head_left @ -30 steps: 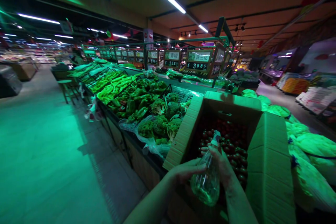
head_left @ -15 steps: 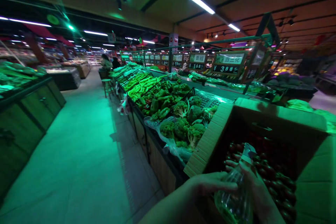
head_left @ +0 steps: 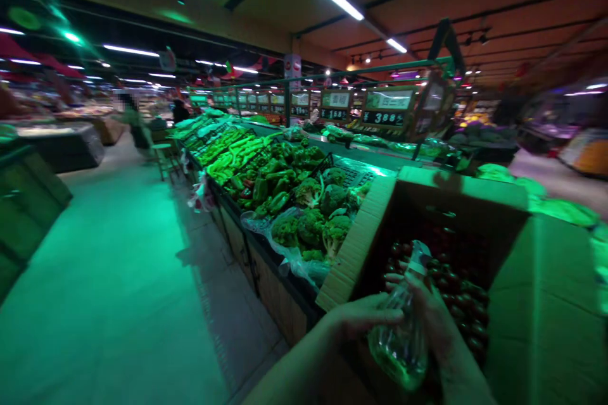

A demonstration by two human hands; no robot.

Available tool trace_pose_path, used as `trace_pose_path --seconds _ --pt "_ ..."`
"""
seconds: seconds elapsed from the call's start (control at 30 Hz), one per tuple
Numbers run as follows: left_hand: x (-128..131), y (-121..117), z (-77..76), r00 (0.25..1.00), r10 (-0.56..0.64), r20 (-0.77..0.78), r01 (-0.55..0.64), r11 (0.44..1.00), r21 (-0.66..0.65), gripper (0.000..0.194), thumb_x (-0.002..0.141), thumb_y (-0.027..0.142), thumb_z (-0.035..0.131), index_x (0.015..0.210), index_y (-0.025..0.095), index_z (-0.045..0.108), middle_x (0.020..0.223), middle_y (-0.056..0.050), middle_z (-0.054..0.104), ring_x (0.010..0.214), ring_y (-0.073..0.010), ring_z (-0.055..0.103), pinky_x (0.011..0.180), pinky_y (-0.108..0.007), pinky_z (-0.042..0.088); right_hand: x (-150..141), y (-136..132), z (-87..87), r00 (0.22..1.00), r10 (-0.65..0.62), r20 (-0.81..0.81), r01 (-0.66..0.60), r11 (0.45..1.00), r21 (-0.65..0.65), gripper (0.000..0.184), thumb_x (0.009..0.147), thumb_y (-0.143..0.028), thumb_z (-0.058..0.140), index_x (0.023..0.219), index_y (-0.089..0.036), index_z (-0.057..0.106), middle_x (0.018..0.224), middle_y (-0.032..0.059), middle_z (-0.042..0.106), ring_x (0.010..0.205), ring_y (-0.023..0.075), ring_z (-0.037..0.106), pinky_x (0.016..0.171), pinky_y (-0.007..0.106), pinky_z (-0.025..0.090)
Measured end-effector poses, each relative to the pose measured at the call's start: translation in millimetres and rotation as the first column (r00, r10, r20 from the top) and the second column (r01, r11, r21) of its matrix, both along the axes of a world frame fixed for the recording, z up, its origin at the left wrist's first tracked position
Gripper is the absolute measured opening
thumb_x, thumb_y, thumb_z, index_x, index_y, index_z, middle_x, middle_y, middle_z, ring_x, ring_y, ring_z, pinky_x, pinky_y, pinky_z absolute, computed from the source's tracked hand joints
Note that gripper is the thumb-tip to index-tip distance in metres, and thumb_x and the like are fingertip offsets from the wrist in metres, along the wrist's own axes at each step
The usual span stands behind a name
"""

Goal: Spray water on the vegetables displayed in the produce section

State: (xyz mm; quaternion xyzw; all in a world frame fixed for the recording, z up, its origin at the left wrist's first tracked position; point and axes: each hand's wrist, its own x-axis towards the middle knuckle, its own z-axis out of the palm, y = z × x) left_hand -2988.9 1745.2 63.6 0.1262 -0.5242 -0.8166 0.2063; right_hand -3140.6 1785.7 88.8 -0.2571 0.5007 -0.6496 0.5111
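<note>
A clear spray bottle point(head_left: 398, 345) with a pale head is held tilted at the lower right, with a little liquid near its base. My left hand point(head_left: 365, 316) is closed around the bottle's near side, thumb laid across it. On the other side, my right hand point(head_left: 430, 307) grips it just below the head. Both hands are over an open cardboard box point(head_left: 349, 247) holding many small dark red tomatoes point(head_left: 458, 294), which look like cherry tomatoes. The box's inside is in deep shadow.
Left of the box lie broccoli point(head_left: 311, 228) in plastic, green peppers point(head_left: 268, 180) and other greens along the stand. Price signs point(head_left: 387, 107) hang behind. A tiled aisle point(head_left: 114, 253) runs left, with a stool point(head_left: 162, 158) and a person point(head_left: 135, 120) farther off.
My view has turned to the right, so the stand, box and hands sit farther left. The person down the aisle is more plainly visible. Both hands keep hold of the bottle.
</note>
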Motion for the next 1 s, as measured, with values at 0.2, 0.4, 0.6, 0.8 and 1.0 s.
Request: trace_pose_path --seconds 0.2,0.4,0.6,0.8,1.0 --pt "-0.4 -9.8 -10.9 0.999 -0.019 -0.04 0.018 1.0 -0.016 0.06 0.081 0.045 0.073 0.135 0.024 0.058 0.143 -0.008 0.056 0.14 -0.0344 0.041 0.118 -0.048 0.03 8.7 -4.1 10.6 0.998 -0.045 0.037 0.048 0.996 -0.08 0.07 0.054 -0.055 0.085 0.107 -0.019 0.057 0.079 0.0022 0.073 0.075 0.0207 0.069 0.06 0.028 0.054" --pt "1.2 -12.4 -7.9 0.999 -0.005 0.054 0.001 0.998 0.059 0.064 0.075 0.051 0.076 0.132 0.025 0.061 0.145 -0.007 0.056 0.139 -0.0354 0.043 0.117 -0.05 0.032 8.4 -7.4 12.1 0.996 -0.07 0.055 0.075 0.992 -0.098 0.06 0.053 -0.054 0.085 0.093 -0.018 0.06 0.075 0.0028 0.071 0.068 0.021 0.068 0.058 0.03 0.051" --pt "2.3 -10.0 -3.3 0.985 0.066 0.162 -0.079 0.994 0.071 0.074 0.066 0.058 0.08 0.13 0.025 0.063 0.147 -0.006 0.054 0.148 -0.0343 0.027 0.123 -0.051 0.02 8.9 -9.7 11.4 0.997 -0.052 0.065 0.059 0.992 -0.11 0.061 0.052 -0.056 0.083 0.092 -0.017 0.059 0.074 0.0017 0.068 0.065 0.0174 0.064 0.056 0.027 0.048" --pt "1.8 -13.7 -4.9 0.987 0.058 0.148 -0.07 0.995 0.074 0.07 0.069 0.057 0.079 0.13 0.026 0.063 0.151 -0.005 0.049 0.149 -0.0343 0.023 0.123 -0.05 0.022 10.2 -9.7 15.1 0.995 -0.055 0.078 0.065 0.99 -0.123 0.059 0.052 -0.052 0.082 0.092 -0.019 0.055 0.068 -0.001 0.065 0.061 0.0152 0.062 0.057 0.028 0.048" --pt "2.3 -12.6 -8.6 0.988 0.058 0.143 -0.073 0.992 0.106 0.071 0.069 0.056 0.079 0.13 0.025 0.062 0.149 -0.005 0.052 0.15 -0.0324 0.021 0.125 -0.05 0.013 11.0 -8.8 16.2 0.995 -0.064 0.075 0.073 0.99 -0.122 0.061 0.052 -0.053 0.082 0.096 -0.019 0.056 0.069 -0.0008 0.066 0.062 0.0159 0.062 0.057 0.028 0.048"
